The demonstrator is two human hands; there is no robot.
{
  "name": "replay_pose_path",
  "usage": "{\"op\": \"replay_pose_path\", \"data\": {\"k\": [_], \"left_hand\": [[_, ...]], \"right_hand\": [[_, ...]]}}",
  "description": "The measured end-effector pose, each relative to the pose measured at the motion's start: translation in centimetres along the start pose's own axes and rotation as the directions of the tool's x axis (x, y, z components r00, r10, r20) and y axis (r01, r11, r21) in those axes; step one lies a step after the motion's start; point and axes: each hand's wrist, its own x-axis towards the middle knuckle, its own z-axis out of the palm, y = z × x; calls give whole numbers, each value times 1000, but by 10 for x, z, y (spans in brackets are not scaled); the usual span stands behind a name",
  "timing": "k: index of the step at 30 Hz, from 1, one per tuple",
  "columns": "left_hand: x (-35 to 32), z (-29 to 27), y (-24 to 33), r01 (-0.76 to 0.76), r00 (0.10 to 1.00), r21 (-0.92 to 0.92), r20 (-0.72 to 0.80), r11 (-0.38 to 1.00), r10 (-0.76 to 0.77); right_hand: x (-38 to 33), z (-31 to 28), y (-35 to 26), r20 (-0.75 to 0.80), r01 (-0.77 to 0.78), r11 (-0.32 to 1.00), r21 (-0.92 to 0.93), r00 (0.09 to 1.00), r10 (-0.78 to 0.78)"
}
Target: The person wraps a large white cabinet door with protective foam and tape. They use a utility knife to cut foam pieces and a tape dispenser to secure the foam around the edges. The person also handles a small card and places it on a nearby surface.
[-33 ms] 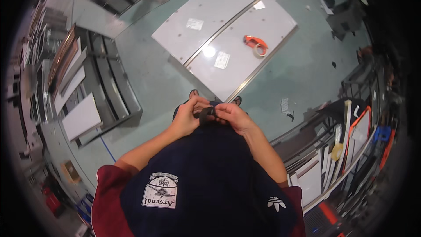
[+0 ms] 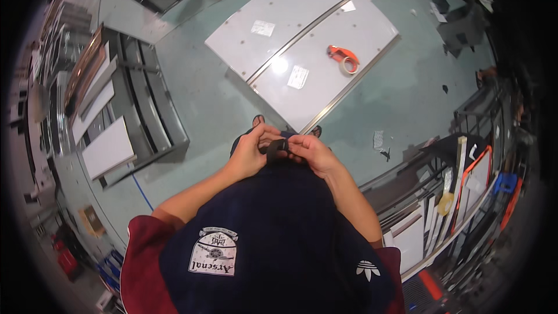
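Observation:
In front of my waist, both hands hold a dark strap [image 2: 277,150], which looks like a black band bent into a loop. My left hand [image 2: 254,150] is closed on its left side, with the thumb and fingers curled round it. My right hand [image 2: 313,152] pinches its right end between thumb and fingertips. The fingers partly hide the strap, so its ends cannot be made out. Just beyond my hands is the near corner of a large white panelled piece [image 2: 317,90].
On the white panels lie an orange tape dispenser [image 2: 343,58] and paper labels [image 2: 298,77]. A grey metal frame with white boards [image 2: 107,150] stands at left. At right, a rack holds panels and strips [image 2: 410,238]. A cardboard box [image 2: 92,221] sits on the floor at lower left.
The surroundings have shifted slightly in the picture. Both hands stay at my waist, still gripping the strap, with barely any movement of the fingers.

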Motion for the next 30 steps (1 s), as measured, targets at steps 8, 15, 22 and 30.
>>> {"op": "replay_pose_path", "data": {"k": [8, 15, 22, 30], "left_hand": [[4, -9, 10, -59, 998, 132, -24, 989, 62], [6, -16, 0, 61, 998, 89, 14, 994, -63], [12, -26, -7, 194, 977, -86, 110, 977, -185], [12, -21, -6, 251, 964, -81, 112, 964, -242]], "right_hand": [[9, 5, -22, 10, -83, 996, 16, 996, 83], [9, 0, -19, 31, -26, 1000, 6, 999, 25], [5, 9, -23, -1, 9, 998, -55, 1000, -9], [3, 17, -16, -140, 130, 936, -328, 973, -184]]}}
